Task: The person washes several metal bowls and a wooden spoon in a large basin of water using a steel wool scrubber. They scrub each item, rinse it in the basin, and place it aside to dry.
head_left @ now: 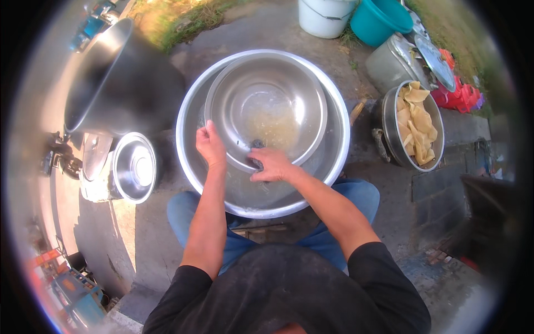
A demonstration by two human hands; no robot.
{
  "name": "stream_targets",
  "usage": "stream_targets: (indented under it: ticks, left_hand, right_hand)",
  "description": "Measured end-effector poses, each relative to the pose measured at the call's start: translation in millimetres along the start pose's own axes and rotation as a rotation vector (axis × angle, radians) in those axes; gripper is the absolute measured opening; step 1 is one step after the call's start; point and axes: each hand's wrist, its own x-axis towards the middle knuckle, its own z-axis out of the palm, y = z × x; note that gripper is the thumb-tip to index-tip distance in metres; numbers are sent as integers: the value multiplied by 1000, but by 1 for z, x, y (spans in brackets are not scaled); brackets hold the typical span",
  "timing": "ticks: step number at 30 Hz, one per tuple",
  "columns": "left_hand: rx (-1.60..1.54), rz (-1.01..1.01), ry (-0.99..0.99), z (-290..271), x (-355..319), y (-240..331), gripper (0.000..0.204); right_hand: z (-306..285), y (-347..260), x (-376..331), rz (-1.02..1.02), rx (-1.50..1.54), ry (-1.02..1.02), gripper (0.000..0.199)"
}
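A steel bowl (266, 83) with a little cloudy yellowish water in it sits inside a larger metal basin (192, 183) in front of my knees. My left hand (211, 146) grips the bowl's rim at its near left, the thumb up along the edge. At the near rim, my right hand (271, 165) is closed, its fingers pressing a dark wad (257, 163) that looks like a wire scourer against the steel. Part of that wad is hidden under the fingers. The larger basin also holds some liquid below the bowl.
A large metal pot (119, 83) stands at the left, with a shiny small bowl (135, 167) nearer me. On the right, a round pan (391, 131) holds tan folded sheets. Behind it are a lidded metal pot (392, 64), a teal tub (378, 25) and a white bucket (325, 19).
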Motion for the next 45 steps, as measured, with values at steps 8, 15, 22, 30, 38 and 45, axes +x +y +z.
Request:
stream_targets:
  ticks: [8,15,22,30,38,45]
  left_hand:
    - [-55,-101,-95,-8,24,7,39]
    - [-35,-53,-147,-10,-56,-26,34]
    - [-28,-100,-209,-39,-1,40,36]
    - [-118,-188,-221,-19,-45,17,32]
    - [35,-3,-51,-11,-68,-9,33]
    - [-44,-204,-224,-18,-25,-4,34]
  right_hand:
    - [-27,16,-12,61,-492,-37,44]
    - [2,-19,12,-115,-44,31,33]
    - [-9,27,-7,-21,-578,162,33]
    - [-3,-22,-2,-84,71,174,35]
    - [-18,7,-21,-65,-345,91,37]
    - [-18,26,-23,-38,-487,110,31]
